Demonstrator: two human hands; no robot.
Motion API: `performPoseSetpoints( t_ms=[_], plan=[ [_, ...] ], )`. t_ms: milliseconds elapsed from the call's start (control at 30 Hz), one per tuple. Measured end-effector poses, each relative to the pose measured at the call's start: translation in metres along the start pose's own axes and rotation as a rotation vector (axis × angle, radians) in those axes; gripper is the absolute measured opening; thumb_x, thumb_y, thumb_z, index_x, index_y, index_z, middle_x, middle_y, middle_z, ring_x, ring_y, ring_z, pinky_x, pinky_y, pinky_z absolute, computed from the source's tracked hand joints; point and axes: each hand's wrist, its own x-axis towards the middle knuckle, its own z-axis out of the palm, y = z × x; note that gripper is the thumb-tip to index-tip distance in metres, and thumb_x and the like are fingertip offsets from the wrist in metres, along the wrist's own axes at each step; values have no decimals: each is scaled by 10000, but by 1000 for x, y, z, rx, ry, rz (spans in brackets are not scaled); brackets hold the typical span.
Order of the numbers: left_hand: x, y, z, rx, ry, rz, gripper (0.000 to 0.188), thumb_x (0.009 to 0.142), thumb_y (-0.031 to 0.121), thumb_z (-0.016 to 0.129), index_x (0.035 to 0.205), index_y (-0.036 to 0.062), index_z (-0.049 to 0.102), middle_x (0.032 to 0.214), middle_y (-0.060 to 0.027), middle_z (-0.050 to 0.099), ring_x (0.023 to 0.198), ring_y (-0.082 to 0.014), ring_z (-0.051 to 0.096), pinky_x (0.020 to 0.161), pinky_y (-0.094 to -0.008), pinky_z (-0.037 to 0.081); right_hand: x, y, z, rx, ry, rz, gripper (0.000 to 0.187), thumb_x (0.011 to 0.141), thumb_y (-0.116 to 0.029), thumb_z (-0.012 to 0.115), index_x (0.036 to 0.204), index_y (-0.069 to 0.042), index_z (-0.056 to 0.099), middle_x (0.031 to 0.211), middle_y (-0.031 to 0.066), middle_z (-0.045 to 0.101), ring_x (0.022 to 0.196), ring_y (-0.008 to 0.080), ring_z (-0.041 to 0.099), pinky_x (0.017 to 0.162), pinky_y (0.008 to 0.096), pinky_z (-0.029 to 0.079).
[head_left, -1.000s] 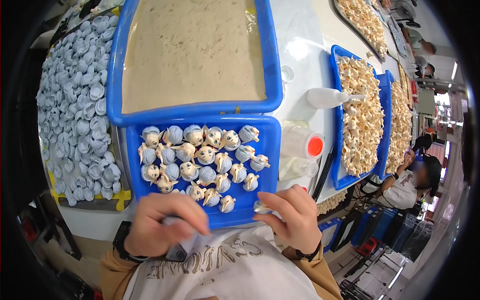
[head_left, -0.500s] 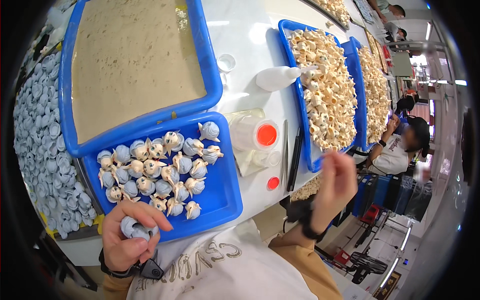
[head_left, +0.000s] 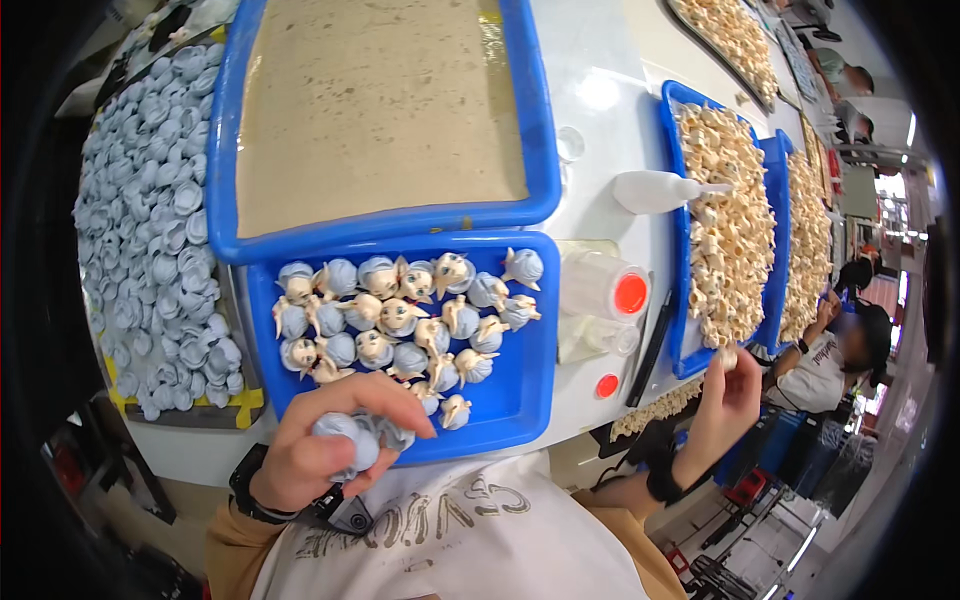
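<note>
My left hand [head_left: 300,455] is closed around grey-blue moulded doll hair pieces [head_left: 345,436], in front of the near edge of a blue tray [head_left: 505,405]. In that tray lie several small doll heads [head_left: 398,316] with grey-blue hair, pointed ears and painted eyes. At the near end of a long blue tray [head_left: 676,300] heaped with beige doll face pieces [head_left: 728,230], my right hand [head_left: 738,395] pinches a small beige face piece [head_left: 729,354] between thumb and fingertips. The details of that piece are too small to make out.
Grey-blue hair pieces [head_left: 150,240] are piled at the left. A blue-rimmed tray [head_left: 380,110] with a tan surface lies beyond the doll heads. Between the trays stand a white squeeze bottle [head_left: 650,191], a clear jar [head_left: 595,285] and black tweezers [head_left: 652,355]. Another person [head_left: 815,365] sits at right.
The view has swung, so the scene sits further right. My right hand, blurred before, now shows a beige piece in its fingertips. My left hand still grips hair pieces.
</note>
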Motion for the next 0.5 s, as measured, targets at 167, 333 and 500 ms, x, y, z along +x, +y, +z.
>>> performPoseSetpoints(
  t_ms=[167,333,500],
  plan=[
    [-4,-2,2,212,17,17,348,721,88,511,1036,-57,539,994,-138,590,876,-143,536,776,-268,416,-50,-71,44,801,-720,-428,242,667,-23,602,899,35,636,826,149,586,657,212,575,565,277,459],
    [-2,-4,0,353,-43,80,354,716,57,495,1051,-47,536,1005,-115,573,935,-161,535,826,-283,403,-55,-103,80,978,-1013,-475,346,679,60,624,1022,19,609,899,144,600,688,228,580,581,279,466],
    [-4,-3,1,263,-22,23,363,699,32,494,1053,-34,544,1012,-102,563,955,-154,522,836,-280,396,-61,-125,88,866,-995,-625,299,668,25,653,961,27,593,876,144,616,695,242,594,573,294,479]
  ],
)
